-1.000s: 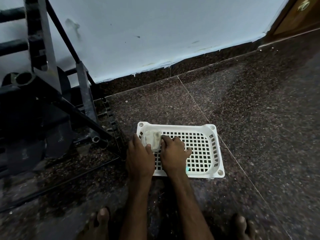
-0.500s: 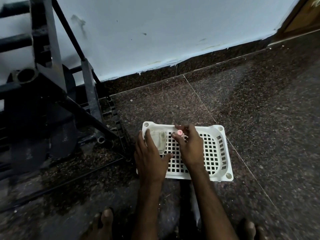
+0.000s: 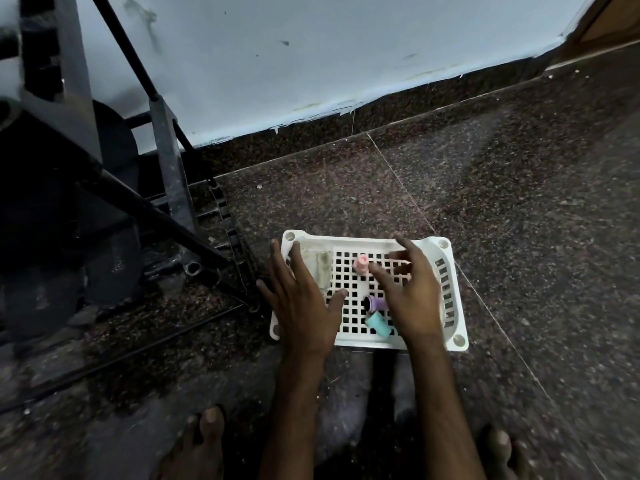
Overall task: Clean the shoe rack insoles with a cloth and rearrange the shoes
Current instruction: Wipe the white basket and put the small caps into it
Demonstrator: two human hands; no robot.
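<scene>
My left hand (image 3: 301, 301) lies flat, fingers spread, on the left side of the white plastic basket with square holes (image 3: 360, 241). My right hand (image 3: 412, 292) is open above it, holding nothing. The black metal shoe rack (image 3: 169, 174) stands left of the basket.

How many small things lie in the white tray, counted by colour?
Pink bottle: 1
Purple bottle: 1
Teal bottle: 1
Whitish block: 1
Total: 4
</scene>
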